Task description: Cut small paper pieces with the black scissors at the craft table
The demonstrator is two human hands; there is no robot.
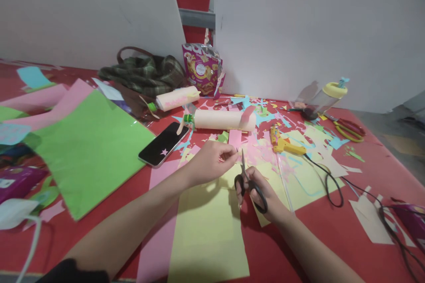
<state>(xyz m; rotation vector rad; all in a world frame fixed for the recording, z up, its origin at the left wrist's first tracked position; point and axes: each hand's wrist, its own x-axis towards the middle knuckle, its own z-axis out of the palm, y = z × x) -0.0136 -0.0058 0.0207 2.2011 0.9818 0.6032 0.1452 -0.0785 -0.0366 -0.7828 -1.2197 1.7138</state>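
My right hand (270, 201) grips a pair of black-handled scissors (260, 194), fingers through the loops. The blades point away from me and stand slightly apart. Just left of the blade tips, my left hand (210, 162) is closed in a pinch; whatever is between thumb and fingertips is too small to make out. Beneath both hands lies a pale yellow paper sheet (209, 239), overlapping a pink sheet (154, 230). Beyond the hands rests a cream paper-wrapped bottle (222, 120) with a green cap and a pink paper fin.
A second wrapped bottle (177, 98), a phone (164, 143) and green sheets (89, 154) are to the left. On the right are a yellow glue gun (287, 146) with its cord, red-and-yellow-handled pliers (350, 129) and a clear bottle (323, 99). Paper scraps litter the red table (375, 159).
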